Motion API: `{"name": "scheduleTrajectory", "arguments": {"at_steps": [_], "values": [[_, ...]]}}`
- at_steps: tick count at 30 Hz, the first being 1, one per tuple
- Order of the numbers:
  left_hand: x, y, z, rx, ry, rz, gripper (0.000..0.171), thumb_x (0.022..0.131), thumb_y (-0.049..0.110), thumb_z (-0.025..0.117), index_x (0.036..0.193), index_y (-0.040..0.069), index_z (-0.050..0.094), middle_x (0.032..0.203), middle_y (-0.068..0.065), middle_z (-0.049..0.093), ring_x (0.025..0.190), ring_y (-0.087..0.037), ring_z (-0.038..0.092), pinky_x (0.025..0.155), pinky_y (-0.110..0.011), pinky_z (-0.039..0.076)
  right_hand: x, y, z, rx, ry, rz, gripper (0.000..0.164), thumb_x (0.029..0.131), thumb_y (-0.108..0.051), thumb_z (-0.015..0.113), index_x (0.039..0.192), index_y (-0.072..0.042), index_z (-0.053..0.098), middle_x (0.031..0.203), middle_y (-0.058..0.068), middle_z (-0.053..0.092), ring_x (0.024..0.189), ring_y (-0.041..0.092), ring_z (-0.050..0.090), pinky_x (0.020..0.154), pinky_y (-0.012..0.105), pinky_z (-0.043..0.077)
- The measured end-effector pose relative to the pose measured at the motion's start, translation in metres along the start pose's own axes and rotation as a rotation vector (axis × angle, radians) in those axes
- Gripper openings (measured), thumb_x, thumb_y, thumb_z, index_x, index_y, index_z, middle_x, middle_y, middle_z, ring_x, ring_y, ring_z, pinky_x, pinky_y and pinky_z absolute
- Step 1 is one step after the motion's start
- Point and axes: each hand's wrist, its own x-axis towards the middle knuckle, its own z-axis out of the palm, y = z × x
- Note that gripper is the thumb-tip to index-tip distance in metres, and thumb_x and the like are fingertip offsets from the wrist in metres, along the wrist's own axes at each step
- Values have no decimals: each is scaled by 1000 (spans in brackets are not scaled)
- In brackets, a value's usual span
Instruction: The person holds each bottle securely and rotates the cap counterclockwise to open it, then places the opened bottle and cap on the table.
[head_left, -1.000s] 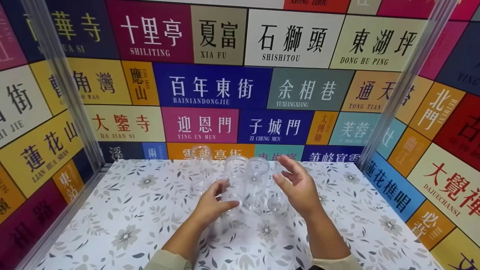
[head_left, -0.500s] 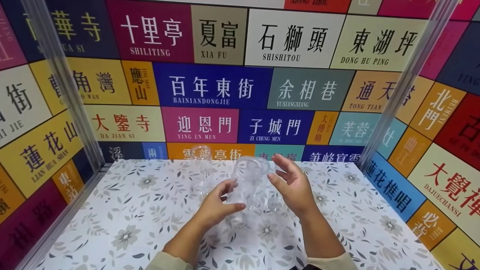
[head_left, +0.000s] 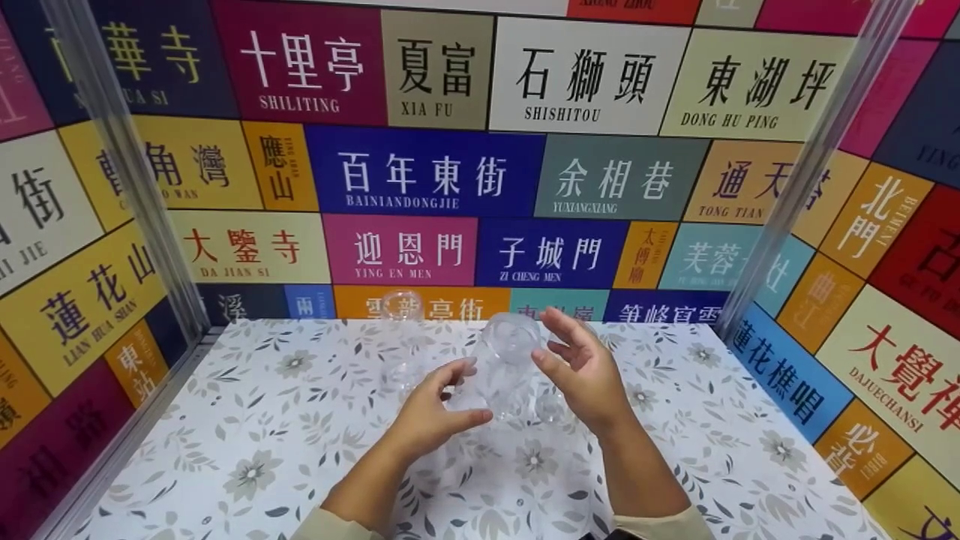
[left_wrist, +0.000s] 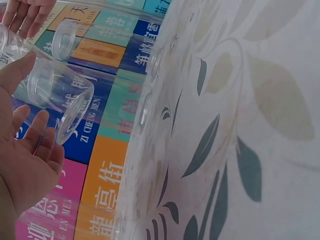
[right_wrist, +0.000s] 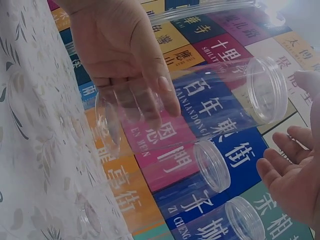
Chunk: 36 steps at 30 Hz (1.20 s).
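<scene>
A clear plastic jar [head_left: 511, 341] with a ridged rim is held by my left hand [head_left: 431, 411]. In the right wrist view the left hand [right_wrist: 117, 55] has its thumb and fingers around the lower part of this jar [right_wrist: 200, 107], which is raised off the table. My right hand [head_left: 589, 371] is beside the jar's upper end, fingers loosely bent and nothing in its grasp. The right wrist view shows this right hand [right_wrist: 295, 170] apart from the jar's rim. In the left wrist view the jar [left_wrist: 65, 100] is seen side-on.
More clear jars stand behind: one jar [head_left: 403, 309] at the back left, others partly hidden by the held jar and the right hand, such as this jar [right_wrist: 212, 165]. The table [head_left: 247, 420] has a leaf-and-flower cover. A colourful lettered wall [head_left: 427, 169] rises behind it.
The held jar has moved to the right and its rim has tipped over, with the left hand moving slightly right. The right hand has come a little closer to it.
</scene>
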Motion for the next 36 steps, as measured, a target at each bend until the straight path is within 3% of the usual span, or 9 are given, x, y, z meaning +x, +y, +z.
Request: {"name": "scheduleTrajectory", "arguments": {"at_steps": [4, 12, 17, 22, 31, 36], "values": [[-2, 3, -2, 25, 5, 38, 85, 81, 42, 94, 154, 20, 56, 150, -2, 64, 143, -30, 53, 123, -57, 44, -1, 0, 0, -11, -14, 15, 67, 98, -11, 73, 160, -8, 47, 162, 8, 54, 152, 25, 50, 121, 30, 48], [-4, 9, -5, 96, 12, 49, 86, 79, 45, 94, 154, 25, 56, 150, 2, 63, 145, -28, 53, 125, -55, 44, -1, 2, 1, -17, -40, 56, 70, 97, -15, 76, 160, -11, 48, 164, 7, 53, 152, 29, 50, 114, 21, 51], [-5, 9, -4, 87, -4, 43, 85, 80, 46, 93, 155, 28, 56, 152, 3, 61, 148, -26, 51, 128, -55, 40, -1, 3, 2, -3, -62, 86, 73, 95, -14, 79, 160, -10, 48, 166, 11, 50, 146, 35, 56, 105, 24, 59], [-5, 7, -3, 65, -14, 48, 85, 81, 44, 93, 155, 28, 54, 153, 1, 61, 148, -28, 51, 129, -56, 38, -2, 3, 2, -53, -54, 98, 75, 92, -18, 83, 159, -12, 50, 163, 8, 53, 149, 30, 52, 108, 24, 57], [-5, 6, -3, 45, -10, 34, 84, 80, 44, 94, 152, 24, 55, 152, 0, 62, 148, -27, 51, 130, -56, 37, -3, 3, -1, -47, -55, 91, 73, 90, -15, 85, 156, -11, 54, 158, 11, 55, 134, 31, 61, 95, 23, 62], [-4, 4, -2, 52, -14, 34, 84, 80, 45, 94, 152, 25, 56, 152, 1, 62, 149, -26, 51, 130, -55, 37, -1, 4, -5, -86, -74, 73, 72, 89, -16, 87, 154, -11, 57, 156, 8, 54, 141, 27, 57, 105, 19, 56]]}}
